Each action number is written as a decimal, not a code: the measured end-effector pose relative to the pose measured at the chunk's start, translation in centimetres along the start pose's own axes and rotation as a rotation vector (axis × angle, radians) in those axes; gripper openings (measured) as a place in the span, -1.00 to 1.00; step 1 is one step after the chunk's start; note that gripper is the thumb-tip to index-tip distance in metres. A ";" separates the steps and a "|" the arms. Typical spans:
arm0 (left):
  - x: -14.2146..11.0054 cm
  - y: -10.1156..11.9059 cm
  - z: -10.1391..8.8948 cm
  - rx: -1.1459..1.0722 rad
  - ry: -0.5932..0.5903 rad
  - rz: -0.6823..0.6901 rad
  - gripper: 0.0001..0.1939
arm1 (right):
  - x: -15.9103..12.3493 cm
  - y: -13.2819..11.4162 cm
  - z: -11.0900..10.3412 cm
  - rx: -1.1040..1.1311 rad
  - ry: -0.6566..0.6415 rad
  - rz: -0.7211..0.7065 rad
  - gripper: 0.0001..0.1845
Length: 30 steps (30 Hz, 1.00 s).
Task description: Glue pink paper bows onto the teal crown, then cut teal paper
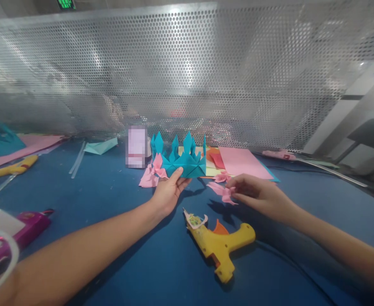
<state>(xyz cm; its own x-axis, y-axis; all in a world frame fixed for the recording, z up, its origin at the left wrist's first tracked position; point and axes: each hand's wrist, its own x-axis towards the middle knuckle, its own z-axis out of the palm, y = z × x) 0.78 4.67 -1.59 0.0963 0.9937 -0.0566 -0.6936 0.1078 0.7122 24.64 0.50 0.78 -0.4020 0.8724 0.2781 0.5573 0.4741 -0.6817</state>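
Observation:
In my left hand [171, 192] is a teal folded-paper crown [185, 163], gripped at its lower band with the thumb in front. Its points stand upright. A pink paper piece [159, 165] shows at the crown's left side; whether it is attached I cannot tell. My right hand [259, 193] pinches a pink folded-paper piece [222, 192] between thumb and fingers, to the right of the crown and apart from it. Another pink folded piece [221, 177] lies just behind that one. Below both hands a yellow glue gun [222, 246] with an orange trigger lies on its side.
Pink paper sheets [244, 163] lie behind my right hand. A blurred-out phone-like screen [136, 146] stands left of the crown. Further left are glue sticks [77, 159], a pale green paper [101, 145] and another yellow glue gun [18, 167]. A perforated metal panel [187, 63] borders the blue table [117, 255].

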 end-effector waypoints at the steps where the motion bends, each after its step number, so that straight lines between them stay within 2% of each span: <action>1: 0.0 0.0 0.0 -0.003 0.004 0.006 -0.90 | 0.4 -0.3 0.5 0.009 -0.007 -0.006 -0.79; 8: 0.3 -0.3 -0.2 -0.027 0.027 0.029 -0.91 | 3.4 -1.3 3.3 -0.250 -0.100 -0.162 -0.91; 11: 0.3 -0.3 -0.3 -0.028 0.035 0.017 -0.90 | 3.2 -1.8 2.9 -0.331 -0.096 -0.241 -0.92; 13: 0.3 -0.2 -0.3 -0.033 0.043 0.013 -0.91 | 2.4 -2.8 2.1 -0.333 -0.111 -0.210 -0.87; 14: 0.3 -0.2 -0.3 -0.037 0.046 0.011 -0.92 | 1.8 -3.5 1.7 -0.327 -0.174 -0.136 -0.82; 16: 0.3 -0.2 -0.2 -0.045 0.049 0.005 -0.93 | 0.6 -4.8 1.0 -0.279 -0.391 -0.041 -0.68; 18: 0.3 -0.1 -0.2 -0.050 0.051 0.000 -0.94 | -0.4 -5.7 0.7 -0.281 -0.566 -0.021 -0.42; 19: 0.3 -0.1 -0.2 -0.051 0.049 -0.002 -0.94 | -0.8 -6.0 0.8 -0.301 -0.602 -0.017 -0.34; 21: 0.3 -0.1 -0.2 -0.049 0.033 0.000 -0.95 | -1.1 -6.0 1.2 -0.347 -0.610 -0.015 -0.27; 26: 0.3 -0.1 -0.3 -0.042 0.009 -0.004 -0.94 | -1.3 -5.8 2.3 -0.382 -0.581 -0.085 -0.46; 30: 0.4 -0.1 -0.1 -0.042 -0.016 0.001 -0.93 | -1.0 -5.9 1.5 -0.440 -0.427 -0.116 -0.49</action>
<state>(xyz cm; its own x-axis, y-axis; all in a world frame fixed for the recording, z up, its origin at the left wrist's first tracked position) 0.78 5.02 -1.77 0.1070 0.9933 -0.0441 -0.7228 0.1082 0.6826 20.65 -3.33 3.49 -0.6824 0.7306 -0.0233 0.7030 0.6473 -0.2948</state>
